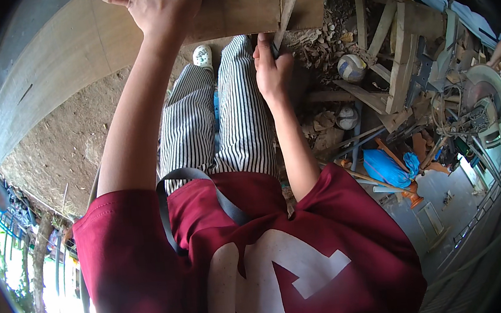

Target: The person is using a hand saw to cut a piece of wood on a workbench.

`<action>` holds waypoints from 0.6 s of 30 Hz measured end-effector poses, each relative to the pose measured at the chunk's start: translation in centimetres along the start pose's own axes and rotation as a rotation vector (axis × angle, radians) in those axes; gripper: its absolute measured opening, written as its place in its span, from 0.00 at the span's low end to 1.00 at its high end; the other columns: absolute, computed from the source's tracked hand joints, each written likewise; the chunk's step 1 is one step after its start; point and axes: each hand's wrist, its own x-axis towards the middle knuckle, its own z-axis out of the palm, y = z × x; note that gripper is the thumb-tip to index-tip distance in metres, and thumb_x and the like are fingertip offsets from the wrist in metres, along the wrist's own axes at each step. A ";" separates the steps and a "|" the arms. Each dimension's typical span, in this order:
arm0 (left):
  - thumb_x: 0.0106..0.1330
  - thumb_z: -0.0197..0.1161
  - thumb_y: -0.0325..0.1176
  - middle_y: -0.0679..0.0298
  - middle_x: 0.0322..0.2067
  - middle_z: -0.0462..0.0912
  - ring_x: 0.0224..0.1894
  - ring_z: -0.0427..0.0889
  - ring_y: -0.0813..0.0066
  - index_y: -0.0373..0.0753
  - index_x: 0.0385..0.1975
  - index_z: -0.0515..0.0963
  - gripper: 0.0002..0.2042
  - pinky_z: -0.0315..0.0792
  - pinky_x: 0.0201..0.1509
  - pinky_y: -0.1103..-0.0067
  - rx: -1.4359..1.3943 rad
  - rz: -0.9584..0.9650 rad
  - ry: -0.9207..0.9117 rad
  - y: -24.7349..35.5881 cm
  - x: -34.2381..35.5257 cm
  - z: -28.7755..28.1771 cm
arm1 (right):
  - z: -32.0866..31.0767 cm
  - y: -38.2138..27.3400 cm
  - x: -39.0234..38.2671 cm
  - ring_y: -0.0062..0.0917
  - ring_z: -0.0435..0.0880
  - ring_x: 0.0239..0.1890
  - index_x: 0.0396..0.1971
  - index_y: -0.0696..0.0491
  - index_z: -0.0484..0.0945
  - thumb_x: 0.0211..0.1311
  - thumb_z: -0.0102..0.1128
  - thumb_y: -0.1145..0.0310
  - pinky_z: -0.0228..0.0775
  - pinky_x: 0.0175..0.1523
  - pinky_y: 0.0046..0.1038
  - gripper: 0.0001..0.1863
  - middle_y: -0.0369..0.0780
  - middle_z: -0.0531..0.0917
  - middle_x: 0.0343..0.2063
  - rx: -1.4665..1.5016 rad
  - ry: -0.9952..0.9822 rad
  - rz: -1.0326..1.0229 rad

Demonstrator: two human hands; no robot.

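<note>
My left hand (163, 9) lies on a brown wooden panel (237, 5) at the top of the view, thumb stretched out to the left; its other fingertips run out of the picture. Just below the panel's near edge, my right hand (273, 71) is closed, index finger pointing up along the edge. A small dark object (277, 48) shows in its grip, mostly hidden by the fingers. From there a long narrow greyish strip (289, 3) runs up across the panel, beside a thin straight line in the wood. I cannot tell whether the strip and dark object are one piece.
A curved wooden sheet (58, 72) spans the upper left over bare soil. On the right lie two worn balls (352, 68), a wooden frame (399, 54), a blue bag (385, 167) and a round fan-like machine (484, 100). A person's hand (499, 52) shows at the far right.
</note>
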 end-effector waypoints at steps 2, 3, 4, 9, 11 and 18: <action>0.57 0.42 0.36 0.48 0.54 0.51 0.59 0.42 0.54 0.46 0.38 0.67 0.11 0.37 0.56 0.55 -0.013 0.004 0.005 -0.2 -0.1 0.3 | 0.0 -0.2 0.4 0.16 0.66 0.10 0.08 0.58 0.66 0.54 0.48 0.58 0.55 0.17 0.22 0.22 0.34 0.68 0.05 -0.023 -0.006 0.043; 0.57 0.42 0.36 0.48 0.54 0.51 0.59 0.42 0.54 0.46 0.38 0.67 0.11 0.37 0.56 0.55 -0.015 0.008 -0.005 -0.2 0.0 0.4 | -0.3 -0.8 0.6 0.17 0.66 0.09 0.07 0.58 0.66 0.54 0.48 0.58 0.55 0.17 0.23 0.23 0.34 0.68 0.05 -0.053 -0.025 0.073; 0.58 0.42 0.36 0.48 0.54 0.51 0.59 0.43 0.55 0.46 0.39 0.67 0.11 0.36 0.56 0.56 -0.010 -0.002 0.002 -0.2 0.4 0.4 | -0.7 -1.5 0.7 0.18 0.66 0.09 0.06 0.58 0.66 0.54 0.48 0.58 0.55 0.17 0.24 0.23 0.35 0.67 0.04 -0.083 -0.046 0.106; 0.58 0.42 0.37 0.49 0.54 0.52 0.59 0.44 0.57 0.46 0.40 0.67 0.12 0.36 0.56 0.57 0.011 -0.036 -0.003 0.0 0.4 0.3 | -2.2 0.4 -1.9 0.12 0.60 0.07 0.05 0.53 0.65 0.52 0.50 0.55 0.48 0.14 0.16 0.22 0.30 0.64 0.04 -0.220 -0.089 0.108; 0.58 0.42 0.37 0.49 0.54 0.52 0.59 0.44 0.56 0.46 0.39 0.67 0.12 0.36 0.57 0.57 0.006 -0.020 0.021 0.1 0.4 0.6 | -2.5 2.2 -2.4 0.12 0.60 0.07 0.06 0.54 0.66 0.52 0.49 0.55 0.48 0.14 0.16 0.23 0.30 0.65 0.04 -0.148 -0.067 0.088; 0.57 0.43 0.37 0.50 0.54 0.51 0.59 0.44 0.56 0.47 0.38 0.68 0.11 0.36 0.57 0.57 -0.010 -0.011 0.017 -0.3 0.0 0.9 | -1.9 2.8 -3.1 0.16 0.62 0.07 0.04 0.55 0.64 0.54 0.45 0.53 0.52 0.15 0.21 0.25 0.32 0.64 0.03 -0.263 -0.034 0.063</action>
